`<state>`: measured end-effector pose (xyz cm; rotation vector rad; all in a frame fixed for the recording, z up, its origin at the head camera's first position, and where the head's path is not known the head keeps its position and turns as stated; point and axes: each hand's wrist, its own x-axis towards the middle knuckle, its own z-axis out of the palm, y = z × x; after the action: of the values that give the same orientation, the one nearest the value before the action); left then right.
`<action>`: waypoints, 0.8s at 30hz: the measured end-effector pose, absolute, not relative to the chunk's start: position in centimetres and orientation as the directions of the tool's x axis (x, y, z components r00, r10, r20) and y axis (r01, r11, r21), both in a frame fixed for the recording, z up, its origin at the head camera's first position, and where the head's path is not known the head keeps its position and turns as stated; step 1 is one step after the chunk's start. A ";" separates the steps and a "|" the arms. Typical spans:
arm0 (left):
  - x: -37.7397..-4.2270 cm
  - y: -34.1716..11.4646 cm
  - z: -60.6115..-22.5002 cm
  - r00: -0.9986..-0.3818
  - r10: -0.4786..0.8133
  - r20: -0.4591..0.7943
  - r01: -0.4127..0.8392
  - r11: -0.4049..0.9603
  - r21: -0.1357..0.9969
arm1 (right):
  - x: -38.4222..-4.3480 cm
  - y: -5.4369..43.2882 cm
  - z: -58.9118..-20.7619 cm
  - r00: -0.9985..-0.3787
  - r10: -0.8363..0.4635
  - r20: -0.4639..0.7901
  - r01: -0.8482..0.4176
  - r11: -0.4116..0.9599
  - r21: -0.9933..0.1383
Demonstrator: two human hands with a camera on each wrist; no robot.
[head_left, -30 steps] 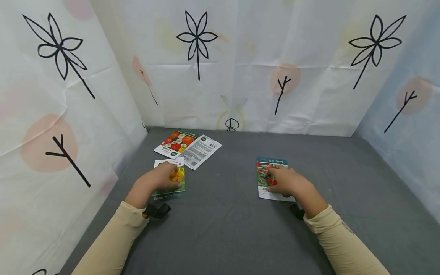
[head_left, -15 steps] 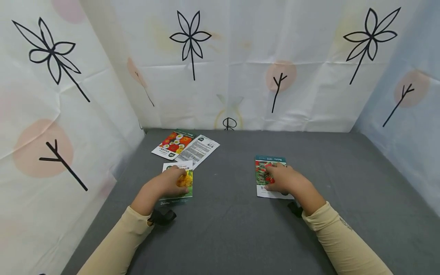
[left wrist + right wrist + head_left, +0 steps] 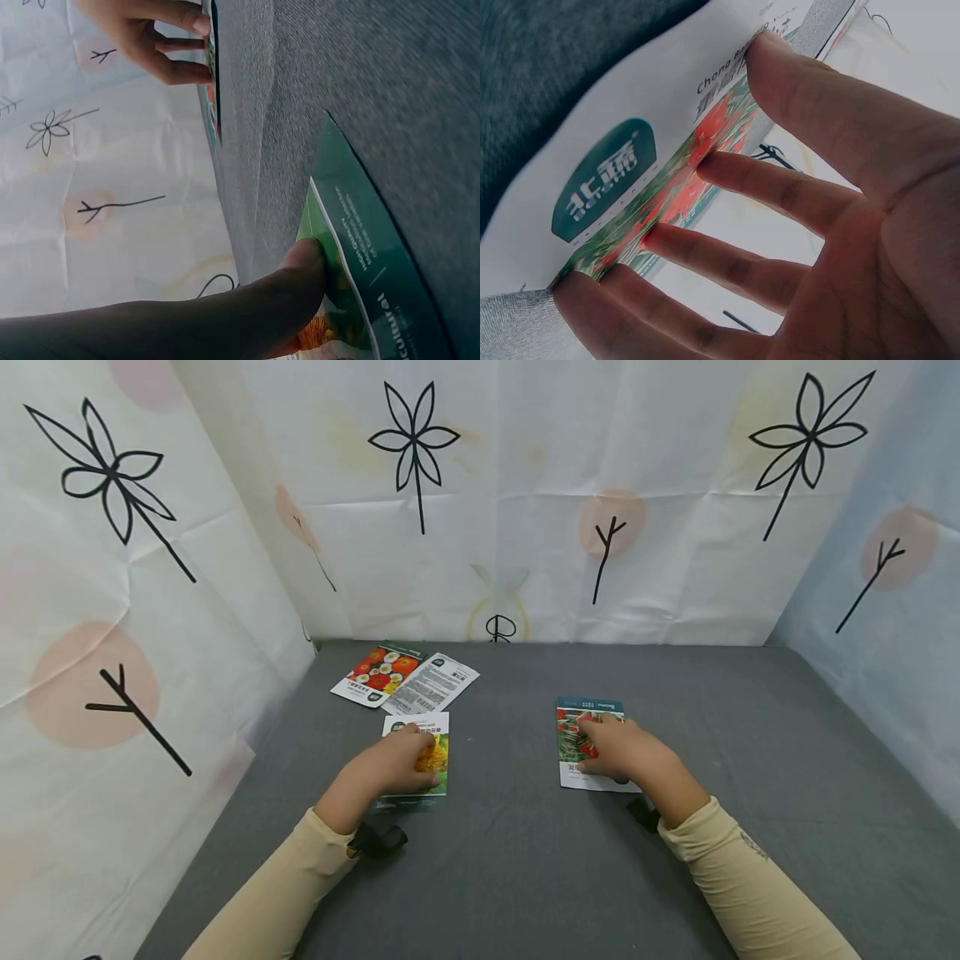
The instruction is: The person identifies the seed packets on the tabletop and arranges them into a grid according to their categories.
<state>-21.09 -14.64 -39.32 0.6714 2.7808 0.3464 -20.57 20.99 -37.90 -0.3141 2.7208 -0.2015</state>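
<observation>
In the head view my left hand [image 3: 393,762] rests on a seed packet [image 3: 438,752] with yellow flowers, its thumb and fingertips pressing on the front. The packet lies upside down to me, green band [image 3: 382,277] nearest. The left wrist view shows the thumb [image 3: 304,262] flat against the picture; the other fingers are mostly hidden. On the right, my right hand [image 3: 624,750] touches a packet of red chili peppers [image 3: 588,706] with its fingertips. Its fingers [image 3: 757,180] are spread and nearly straight across the printed face, as the right wrist view shows.
Behind the left hand lie a packet with red and orange flowers [image 3: 382,670] and a packet turned to its printed text side [image 3: 435,683], the two overlapping. A grey cloth [image 3: 502,860] covers the table. White patterned curtains [image 3: 525,460] enclose the back and sides.
My left hand has slid the yellow-flower packet to the right and slightly nearer me, away from the two packets behind. The right hand has stayed on its chili packet.
</observation>
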 end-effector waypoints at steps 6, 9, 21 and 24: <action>-21.2 -13.3 -39.4 -0.858 0.470 -0.206 0.411 0.870 0.273 | -20.6 20.9 -37.9 -0.896 -0.246 -0.370 -0.189 0.964 -0.185; -21.2 -12.5 -39.3 -0.852 0.484 -0.200 0.428 0.864 0.265 | -20.5 20.9 -37.9 -0.898 -0.246 -0.364 -0.191 0.965 -0.180; -21.6 -8.9 -39.6 -0.835 0.515 -0.195 0.468 0.850 0.242 | -20.4 20.8 -38.0 -0.902 -0.239 -0.359 -0.191 0.968 -0.166; -21.8 -8.1 -39.7 -0.835 0.518 -0.187 0.473 0.848 0.239 | -20.2 20.7 -38.0 -0.903 -0.239 -0.358 -0.190 0.968 -0.166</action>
<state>-21.76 -8.06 -39.71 0.7580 2.7809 0.2682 -20.25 20.71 -37.97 -0.3096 2.7337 -0.1786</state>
